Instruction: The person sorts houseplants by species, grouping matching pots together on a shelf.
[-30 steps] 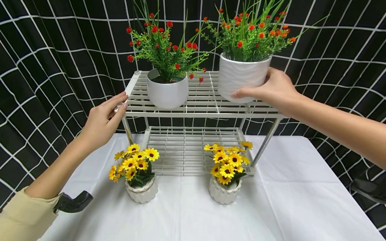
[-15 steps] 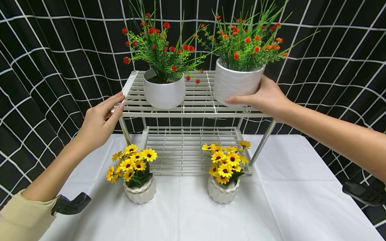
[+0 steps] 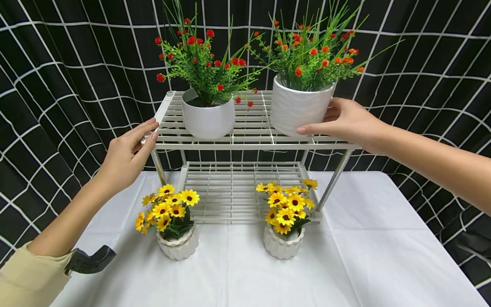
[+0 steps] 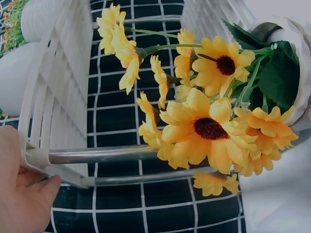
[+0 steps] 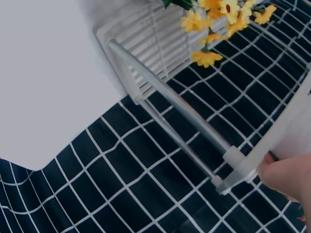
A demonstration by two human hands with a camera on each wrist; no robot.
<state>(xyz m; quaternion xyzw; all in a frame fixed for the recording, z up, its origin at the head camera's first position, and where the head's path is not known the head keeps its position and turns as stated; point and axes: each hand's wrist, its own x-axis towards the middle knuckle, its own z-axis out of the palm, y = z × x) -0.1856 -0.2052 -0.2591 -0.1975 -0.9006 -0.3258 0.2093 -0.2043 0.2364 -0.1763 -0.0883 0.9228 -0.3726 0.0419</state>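
Observation:
My left hand point(image 3: 124, 157) holds the left front corner of a white two-tier wire rack point(image 3: 249, 146), thumb at the front and fingers along the side. On its top tier stands a white ribbed pot point(image 3: 301, 106) with grass and orange-red flowers. Beside that pot's right side is my right hand point(image 3: 354, 123), its thumb near the lower front and its fingers loosened by the wall; whether they still touch is hard to tell. Left of it, a smooth white pot point(image 3: 209, 121) with red flowers sits on the same tier. In the right wrist view, the right hand point(image 5: 286, 177) is partly cut off.
Two small fluted pots with yellow daisies, a left one point(image 3: 178, 245) and a right one point(image 3: 284, 245), stand on the white tablecloth point(image 3: 230, 281) before the rack. The lower tier point(image 3: 230, 192) lies behind them. A black curtain point(image 3: 433, 98) with white grid lines hangs around the table.
The ribbed pot has come down onto the top tier and stays there. My right hand has then slid rightward, its fingers coming away from the pot's side. My left hand keeps its place on the rack.

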